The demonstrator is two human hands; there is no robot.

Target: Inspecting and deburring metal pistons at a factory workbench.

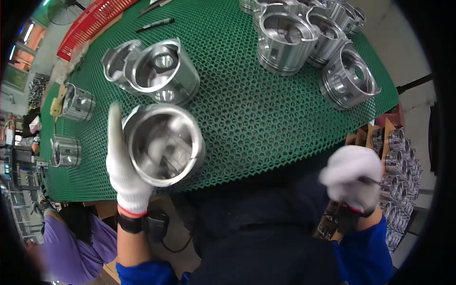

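Close to the table's near edge stands a metal piston (198, 156), its hollow end facing up and its inside partly blurred. My left hand (124, 166), in a white knit glove, lies along the piston's left side with straight fingers pointing away from me; its thumb is hidden. Off the table edge to the right, my right hand (354, 173), gloved too, is smeared by motion. Its fingers look curled, and a thin dark thing shows by them, too blurred to name. Just beyond the near piston, two more pistons (187, 80) stand against each other.
A green perforated mat (237, 114) covers the table. Several pistons (285, 47) cluster at the far right, others (80, 104) at the left. A black marker (155, 25) and red basket (90, 26) lie farther back. Stacked pistons (396, 185) stand right; a purple-sleeved person (76, 247) is at left.
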